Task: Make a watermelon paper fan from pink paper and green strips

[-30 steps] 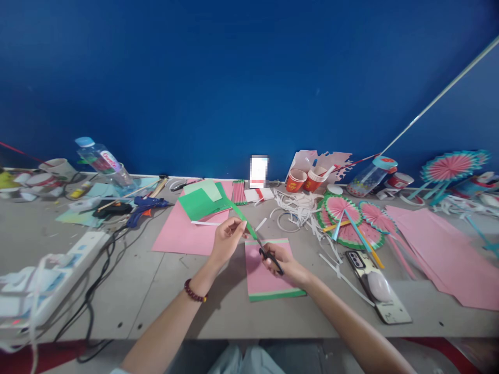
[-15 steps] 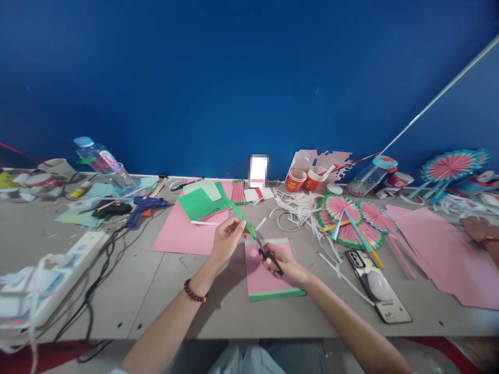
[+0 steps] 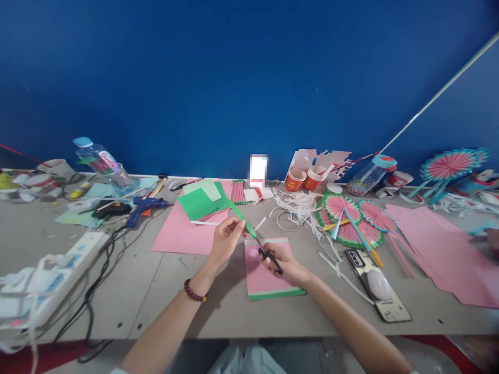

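A narrow green paper strip (image 3: 242, 216) is held slanting above the middle of the grey surface (image 3: 156, 301). The left hand (image 3: 226, 240) has its grip pinched tight on the strip, thumb and forefinger meeting near the lower end. The right hand (image 3: 286, 264) holds black scissors (image 3: 270, 256), its grip closed through the handles. The blades meet the strip's bottom end, too small and dark to tell whether they are parted. Directly beneath the hands lies a pink sheet with a green border (image 3: 268, 285), partly covered by the right hand.

Behind the strip, its far end runs into a pile of green sheets (image 3: 200, 201) on larger pink paper (image 3: 179, 231), so where it stops is hard to make out. To the right lie curls of white paper trimmings (image 3: 296, 208), pleated pink-and-green fans (image 3: 349, 221) and a phone (image 3: 376, 284). A blue glue gun (image 3: 144, 206) and a white power strip (image 3: 58, 270) sit to the left. At the right edge another person's hand (image 3: 493, 238) is cut off by the frame. A small white object (image 3: 259, 170) at the wall is blurred out.
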Demonstrator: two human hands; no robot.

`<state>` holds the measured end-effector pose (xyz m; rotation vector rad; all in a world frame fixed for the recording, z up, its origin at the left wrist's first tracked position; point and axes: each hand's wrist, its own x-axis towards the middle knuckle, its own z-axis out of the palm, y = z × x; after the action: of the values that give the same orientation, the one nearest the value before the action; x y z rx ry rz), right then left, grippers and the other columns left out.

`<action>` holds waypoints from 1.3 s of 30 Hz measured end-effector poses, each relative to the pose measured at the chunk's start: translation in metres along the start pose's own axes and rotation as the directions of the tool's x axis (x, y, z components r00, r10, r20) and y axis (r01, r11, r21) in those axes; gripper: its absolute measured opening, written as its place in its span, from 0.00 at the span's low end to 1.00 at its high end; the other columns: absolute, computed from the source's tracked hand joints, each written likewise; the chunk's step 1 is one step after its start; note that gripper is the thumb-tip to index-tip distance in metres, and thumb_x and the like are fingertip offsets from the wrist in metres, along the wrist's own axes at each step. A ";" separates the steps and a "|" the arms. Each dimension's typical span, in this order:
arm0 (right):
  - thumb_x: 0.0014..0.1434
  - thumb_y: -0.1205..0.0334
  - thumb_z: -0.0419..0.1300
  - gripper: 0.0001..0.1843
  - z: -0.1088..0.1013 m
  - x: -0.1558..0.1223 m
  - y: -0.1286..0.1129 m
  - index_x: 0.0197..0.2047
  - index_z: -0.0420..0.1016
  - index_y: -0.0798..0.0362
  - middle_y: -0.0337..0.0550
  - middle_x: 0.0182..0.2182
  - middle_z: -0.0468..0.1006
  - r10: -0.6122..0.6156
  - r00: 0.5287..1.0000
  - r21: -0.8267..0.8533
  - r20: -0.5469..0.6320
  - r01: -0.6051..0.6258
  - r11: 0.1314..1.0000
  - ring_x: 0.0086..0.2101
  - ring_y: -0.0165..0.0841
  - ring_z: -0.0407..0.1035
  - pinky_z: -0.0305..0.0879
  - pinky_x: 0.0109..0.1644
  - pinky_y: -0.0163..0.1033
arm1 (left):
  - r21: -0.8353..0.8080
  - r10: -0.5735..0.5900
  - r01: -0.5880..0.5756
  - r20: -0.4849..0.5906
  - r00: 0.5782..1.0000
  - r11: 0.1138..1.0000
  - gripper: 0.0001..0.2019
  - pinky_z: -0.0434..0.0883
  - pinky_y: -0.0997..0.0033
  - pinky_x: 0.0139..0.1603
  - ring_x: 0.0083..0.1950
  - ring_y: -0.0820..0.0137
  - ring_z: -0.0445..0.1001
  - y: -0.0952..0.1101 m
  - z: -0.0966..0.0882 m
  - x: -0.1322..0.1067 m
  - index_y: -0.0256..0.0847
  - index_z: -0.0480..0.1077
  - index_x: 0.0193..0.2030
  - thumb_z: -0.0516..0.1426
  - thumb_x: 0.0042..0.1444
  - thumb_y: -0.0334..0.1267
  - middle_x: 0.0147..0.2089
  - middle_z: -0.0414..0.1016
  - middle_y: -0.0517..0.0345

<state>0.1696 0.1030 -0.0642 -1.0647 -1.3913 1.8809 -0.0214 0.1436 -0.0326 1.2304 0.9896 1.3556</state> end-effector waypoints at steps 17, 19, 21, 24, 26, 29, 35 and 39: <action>0.46 0.36 0.63 0.30 -0.002 0.001 0.004 0.38 0.63 0.52 0.30 0.22 0.64 0.002 1.000 -0.008 0.006 -0.002 1.000 0.16 0.19 0.53 0.48 0.17 0.26 | -0.029 -0.014 0.014 0.000 1.000 0.999 0.16 0.73 0.72 0.30 0.24 0.73 0.72 0.000 -0.001 0.002 0.38 0.69 0.25 0.62 0.50 0.50 0.22 0.72 0.61; 0.46 0.36 0.63 0.29 -0.002 0.001 0.005 0.38 0.63 0.52 0.30 0.22 0.64 0.000 1.000 -0.015 -0.002 -0.001 1.000 0.16 0.19 0.53 0.49 0.16 0.26 | -0.032 -0.012 0.012 0.006 1.000 0.999 0.16 0.73 0.72 0.30 0.24 0.73 0.72 -0.001 -0.002 0.002 0.38 0.68 0.26 0.61 0.51 0.50 0.23 0.72 0.61; 0.47 0.36 0.63 0.29 -0.002 0.001 0.006 0.37 0.63 0.52 0.30 0.21 0.65 -0.003 1.000 -0.020 -0.007 0.003 1.000 0.16 0.19 0.53 0.50 0.16 0.26 | -0.034 -0.014 0.015 0.011 1.000 0.999 0.16 0.74 0.72 0.31 0.25 0.73 0.72 -0.001 -0.002 0.001 0.38 0.68 0.26 0.61 0.52 0.49 0.23 0.72 0.61; 0.46 0.36 0.64 0.28 -0.002 0.001 0.005 0.36 0.63 0.52 0.30 0.21 0.65 -0.003 1.000 -0.026 -0.017 0.003 1.000 0.16 0.19 0.53 0.50 0.16 0.26 | -0.039 -0.018 0.018 0.008 1.000 0.999 0.16 0.74 0.72 0.31 0.25 0.72 0.72 -0.001 -0.002 0.001 0.38 0.68 0.26 0.62 0.51 0.50 0.23 0.71 0.61; 0.46 0.37 0.64 0.28 -0.002 0.001 0.005 0.35 0.63 0.53 0.30 0.21 0.65 -0.001 1.000 -0.031 -0.024 0.001 1.000 0.15 0.19 0.53 0.50 0.16 0.26 | -0.045 -0.016 0.016 0.006 1.000 0.999 0.16 0.74 0.72 0.30 0.25 0.73 0.72 0.000 -0.002 0.002 0.38 0.68 0.26 0.62 0.51 0.50 0.23 0.71 0.61; 0.47 0.37 0.63 0.27 -0.002 0.002 0.005 0.35 0.63 0.52 0.30 0.21 0.65 0.003 1.000 -0.031 -0.021 -0.003 1.000 0.15 0.19 0.53 0.50 0.16 0.26 | -0.042 -0.022 0.023 0.008 1.000 0.999 0.16 0.73 0.72 0.30 0.25 0.73 0.72 0.001 -0.002 0.002 0.38 0.68 0.25 0.61 0.51 0.50 0.23 0.71 0.60; 0.48 0.38 0.63 0.26 -0.002 0.002 0.007 0.35 0.63 0.52 0.30 0.21 0.65 -0.010 1.000 -0.032 -0.025 0.009 0.999 0.16 0.19 0.53 0.50 0.16 0.26 | -0.038 -0.037 0.037 0.016 0.999 0.999 0.16 0.73 0.71 0.31 0.25 0.72 0.72 -0.001 -0.003 0.002 0.38 0.68 0.26 0.61 0.52 0.50 0.23 0.72 0.60; 0.48 0.39 0.63 0.26 -0.002 0.002 0.008 0.35 0.64 0.53 0.31 0.21 0.65 -0.016 0.999 -0.041 -0.031 0.015 0.999 0.16 0.19 0.53 0.50 0.17 0.26 | -0.048 -0.033 0.034 0.022 0.999 0.998 0.15 0.73 0.71 0.31 0.25 0.73 0.72 -0.003 -0.003 0.002 0.38 0.68 0.26 0.61 0.52 0.48 0.23 0.71 0.60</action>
<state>0.1709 0.1032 -0.0721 -1.0957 -1.4210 1.8245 -0.0243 0.1463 -0.0356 1.1852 0.9535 1.3299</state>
